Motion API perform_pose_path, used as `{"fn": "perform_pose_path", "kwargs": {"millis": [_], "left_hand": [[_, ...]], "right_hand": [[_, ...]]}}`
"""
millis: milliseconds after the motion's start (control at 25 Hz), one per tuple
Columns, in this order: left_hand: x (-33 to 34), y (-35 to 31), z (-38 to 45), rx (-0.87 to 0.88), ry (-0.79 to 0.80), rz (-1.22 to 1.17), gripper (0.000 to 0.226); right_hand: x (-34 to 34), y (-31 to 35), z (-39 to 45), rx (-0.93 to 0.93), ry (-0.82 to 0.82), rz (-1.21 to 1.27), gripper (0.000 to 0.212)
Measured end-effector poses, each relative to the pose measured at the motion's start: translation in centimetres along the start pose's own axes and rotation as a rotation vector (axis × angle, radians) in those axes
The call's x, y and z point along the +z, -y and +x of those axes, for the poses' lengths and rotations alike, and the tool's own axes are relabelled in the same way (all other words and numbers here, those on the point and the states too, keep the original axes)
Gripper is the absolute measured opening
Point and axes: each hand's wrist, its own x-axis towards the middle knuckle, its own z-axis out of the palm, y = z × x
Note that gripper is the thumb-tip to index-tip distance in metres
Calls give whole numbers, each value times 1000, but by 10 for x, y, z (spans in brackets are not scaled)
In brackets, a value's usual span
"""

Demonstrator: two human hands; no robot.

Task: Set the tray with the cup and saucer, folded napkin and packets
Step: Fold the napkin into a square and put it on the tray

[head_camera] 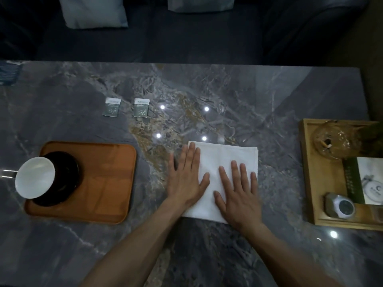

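A white napkin (226,156) lies folded on the grey marble table, right of centre. My left hand (185,175) lies flat on its left edge, half on the table. My right hand (236,191) presses flat on its lower right part. Both hands have fingers spread and hold nothing. An orange-brown tray (107,179) sits at the left. On its left end stands a white cup (35,180) on a dark saucer (66,177). Two small grey-green packets (112,107) (141,107) lie side by side on the table beyond the tray.
A wooden box tray (308,172) at the right edge holds a glass ashtray (333,139), a round metal object (339,206) and a printed card (371,181). A dark sofa with pale cushions (93,12) runs behind the table. A dark booklet (9,72) lies at the far left corner.
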Motion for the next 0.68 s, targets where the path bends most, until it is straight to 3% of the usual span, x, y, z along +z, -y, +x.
{"fn": "perform_pose_path", "kwargs": {"millis": [360,680], "left_hand": [[3,1,3,9,51,-13,75],[17,6,-61,114,30,-15,70]], "right_hand": [[-2,0,1,3,13,-9,72],[-1,1,-16,-1,34,20,76]]}}
